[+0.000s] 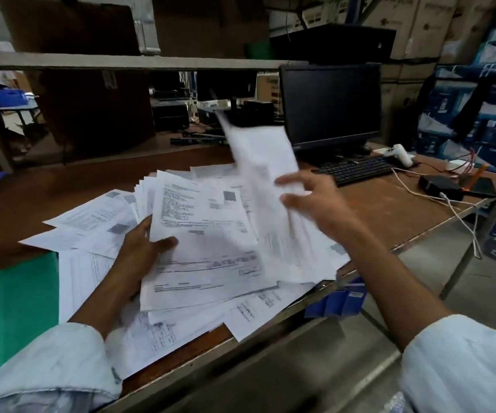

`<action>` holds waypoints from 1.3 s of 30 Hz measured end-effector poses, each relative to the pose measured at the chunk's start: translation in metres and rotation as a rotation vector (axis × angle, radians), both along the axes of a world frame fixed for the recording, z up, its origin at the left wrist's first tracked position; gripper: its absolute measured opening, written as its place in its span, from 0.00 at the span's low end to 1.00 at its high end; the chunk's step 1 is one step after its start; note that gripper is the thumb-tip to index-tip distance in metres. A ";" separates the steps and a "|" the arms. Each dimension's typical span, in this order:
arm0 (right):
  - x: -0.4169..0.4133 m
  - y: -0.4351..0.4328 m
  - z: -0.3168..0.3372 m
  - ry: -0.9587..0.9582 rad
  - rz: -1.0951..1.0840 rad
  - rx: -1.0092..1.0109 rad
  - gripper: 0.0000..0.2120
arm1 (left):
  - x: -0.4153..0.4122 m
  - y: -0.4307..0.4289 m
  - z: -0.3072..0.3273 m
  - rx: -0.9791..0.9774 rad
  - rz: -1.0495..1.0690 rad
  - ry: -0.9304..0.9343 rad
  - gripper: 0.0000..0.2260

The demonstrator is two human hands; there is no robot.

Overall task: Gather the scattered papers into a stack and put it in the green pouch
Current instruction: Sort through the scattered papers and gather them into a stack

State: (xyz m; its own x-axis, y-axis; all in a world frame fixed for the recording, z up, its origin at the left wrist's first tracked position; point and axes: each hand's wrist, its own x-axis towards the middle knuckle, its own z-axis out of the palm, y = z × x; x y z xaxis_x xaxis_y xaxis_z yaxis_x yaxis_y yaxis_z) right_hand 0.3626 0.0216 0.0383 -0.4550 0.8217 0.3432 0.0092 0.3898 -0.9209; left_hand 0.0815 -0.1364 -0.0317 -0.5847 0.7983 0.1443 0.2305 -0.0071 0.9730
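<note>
- Head view, the only one: this looks like the middle of the gathering step. The stack is half built and nothing has gone into the pouch.
- The left grip is closed on a sheaf of white printed papers. The thumb is clamped on top near the sheaf's left edge, the fingers are underneath, and the palm faces up. The forearm comes in low from the near left over the desk edge.
- The right grip is raised over the right side of the pile with its fingers half curled and spread. A blurred white sheet stands up right at the fingertips. Honestly can't tell if it's pinched or just brushing them, too much blur.
- Plenty of loose white printed sheets are fanned out on the brown wooden desk, to the left of the sheaf, under it, and hanging over the near edge.
- The flat green pouch lies at the near left of the desk, just beside the left forearm. Its right edge is tucked under some of the papers.
- My guess for the next move: the upright sheet has to land flat on the sheaf, then the rest need scooping up. The edges need squaring before the pouch comes into it, and it'll want a free grip to open.
- At the far right are a black computer monitor and a black keyboard, well apart from the pile.
</note>
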 end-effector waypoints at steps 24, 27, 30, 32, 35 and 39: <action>-0.006 0.066 -0.064 -1.183 -0.406 -0.054 0.50 | -0.006 0.007 -0.003 -0.043 0.020 -0.070 0.21; 0.008 0.068 -0.059 -1.146 -0.378 -0.037 0.45 | -0.006 0.008 -0.004 -0.048 0.024 -0.056 0.21; 0.019 0.064 -0.053 -1.072 -0.346 0.002 0.35 | -0.007 0.008 -0.004 -0.048 0.026 -0.044 0.21; 0.019 0.063 -0.056 -1.053 -0.326 0.054 0.29 | -0.007 0.008 -0.005 -0.045 0.016 -0.037 0.21; 0.008 0.058 -0.068 -1.070 -0.353 0.055 0.32 | -0.007 0.007 -0.005 -0.043 0.021 -0.039 0.21; -0.018 0.056 -0.080 -1.161 -0.453 -0.071 0.46 | -0.007 0.005 -0.006 -0.048 0.033 -0.024 0.21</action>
State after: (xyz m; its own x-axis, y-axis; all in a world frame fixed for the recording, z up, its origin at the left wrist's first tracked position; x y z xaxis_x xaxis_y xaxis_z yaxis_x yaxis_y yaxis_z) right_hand 0.3446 0.0778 -0.0421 -0.1305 0.9838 -0.1232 0.9507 0.0889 -0.2973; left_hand 0.0747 -0.1310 -0.0373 -0.6137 0.7841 0.0920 0.2066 0.0471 0.9773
